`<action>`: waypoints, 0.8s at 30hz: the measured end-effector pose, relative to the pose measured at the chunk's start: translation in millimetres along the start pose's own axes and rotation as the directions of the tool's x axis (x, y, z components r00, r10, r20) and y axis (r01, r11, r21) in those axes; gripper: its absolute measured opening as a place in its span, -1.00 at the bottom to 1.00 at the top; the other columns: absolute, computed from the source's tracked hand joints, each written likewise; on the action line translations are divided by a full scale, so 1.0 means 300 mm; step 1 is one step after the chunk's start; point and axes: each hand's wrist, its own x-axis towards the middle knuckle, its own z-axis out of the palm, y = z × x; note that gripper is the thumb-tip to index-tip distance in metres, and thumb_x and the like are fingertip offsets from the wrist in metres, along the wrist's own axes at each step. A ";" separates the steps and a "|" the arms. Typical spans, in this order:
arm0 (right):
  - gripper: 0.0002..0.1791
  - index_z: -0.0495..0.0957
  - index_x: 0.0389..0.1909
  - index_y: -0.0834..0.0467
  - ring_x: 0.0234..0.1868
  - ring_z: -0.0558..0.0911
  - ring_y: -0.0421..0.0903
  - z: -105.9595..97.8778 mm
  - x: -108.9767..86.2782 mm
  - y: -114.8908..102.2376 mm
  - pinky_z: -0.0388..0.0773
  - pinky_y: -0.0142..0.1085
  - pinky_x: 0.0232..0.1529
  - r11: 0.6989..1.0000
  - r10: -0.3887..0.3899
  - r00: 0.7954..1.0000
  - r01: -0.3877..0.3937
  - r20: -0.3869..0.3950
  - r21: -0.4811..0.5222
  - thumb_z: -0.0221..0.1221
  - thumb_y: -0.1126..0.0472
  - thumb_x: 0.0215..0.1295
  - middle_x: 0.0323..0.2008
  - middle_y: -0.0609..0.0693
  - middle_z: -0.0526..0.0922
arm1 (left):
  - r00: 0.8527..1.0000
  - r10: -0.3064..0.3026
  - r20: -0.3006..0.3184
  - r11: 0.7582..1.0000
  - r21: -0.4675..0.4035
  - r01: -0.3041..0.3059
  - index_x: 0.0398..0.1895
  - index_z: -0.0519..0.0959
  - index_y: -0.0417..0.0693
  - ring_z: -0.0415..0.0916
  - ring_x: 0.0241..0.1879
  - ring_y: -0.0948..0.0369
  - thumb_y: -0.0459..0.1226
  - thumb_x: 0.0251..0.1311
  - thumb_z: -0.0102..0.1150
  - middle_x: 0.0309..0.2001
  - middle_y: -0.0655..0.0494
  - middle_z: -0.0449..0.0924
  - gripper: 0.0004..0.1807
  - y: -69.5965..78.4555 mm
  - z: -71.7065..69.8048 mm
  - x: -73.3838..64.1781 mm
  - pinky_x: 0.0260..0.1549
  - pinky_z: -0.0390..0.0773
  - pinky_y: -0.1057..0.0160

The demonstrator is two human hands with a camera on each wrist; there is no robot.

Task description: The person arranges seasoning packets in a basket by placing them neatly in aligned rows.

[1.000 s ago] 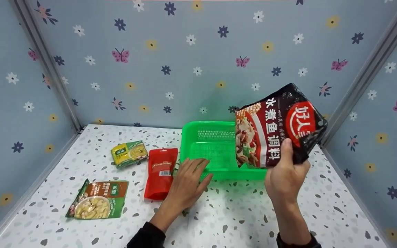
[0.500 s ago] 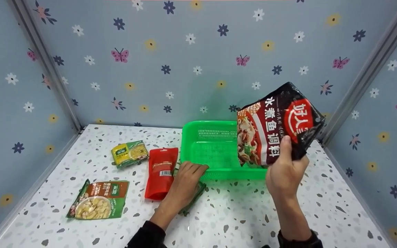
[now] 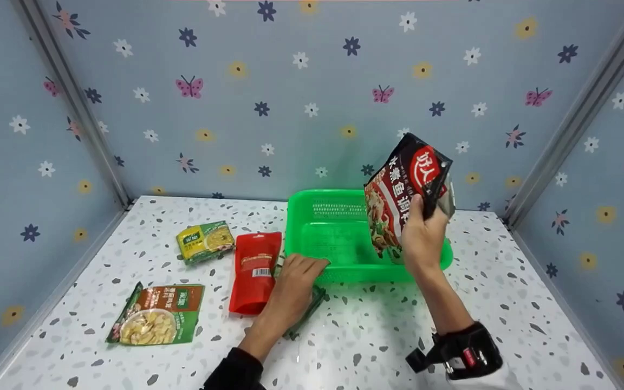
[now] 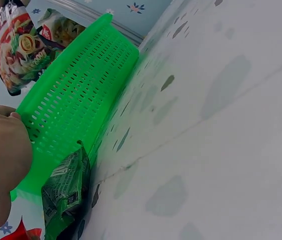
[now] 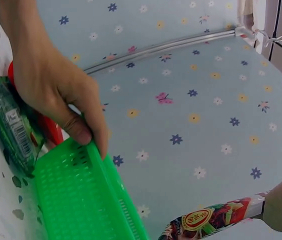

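Observation:
My right hand [image 3: 423,235] grips a black and red seasoning packet [image 3: 390,203] by one end, thumb across its printed front, over the right part of a green plastic basket [image 3: 312,273]. In the right wrist view the packet [image 5: 206,220] shows edge-on. My left hand [image 3: 293,284] holds the basket's front rim near its left corner; in the right wrist view its thumb and fingers pinch that rim. A dark green packet [image 3: 309,311] lies partly hidden under my left hand, against the basket's outer wall. Another packet [image 4: 61,27] shows past the rim in the left wrist view.
Left of the basket lies a red pouch [image 3: 252,276] with a barcode. Farther left are a yellow-green packet [image 3: 205,241] and a brown-green packet [image 3: 157,314] picturing a bowl of food. Flowered panels [image 3: 225,108] enclose the speckled white table [image 3: 355,336] at the back and sides.
My left hand has closed its fingers on the basket's rim. My right hand has moved left with the seasoning packet and turned it, uncovering the basket's right end.

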 end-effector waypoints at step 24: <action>-0.53 0.62 0.27 0.26 -0.56 0.36 -0.06 0.074 0.101 0.257 0.36 -0.11 -0.37 0.896 0.062 0.991 -0.005 0.115 -0.445 -0.17 0.06 0.91 -0.49 0.00 0.38 | 1.000 -0.011 -0.014 1.000 0.003 0.011 0.27 0.76 -0.02 0.65 -0.01 0.10 -0.59 0.29 0.41 0.13 0.09 0.89 -0.47 -0.004 0.015 -0.004 0.14 0.64 0.11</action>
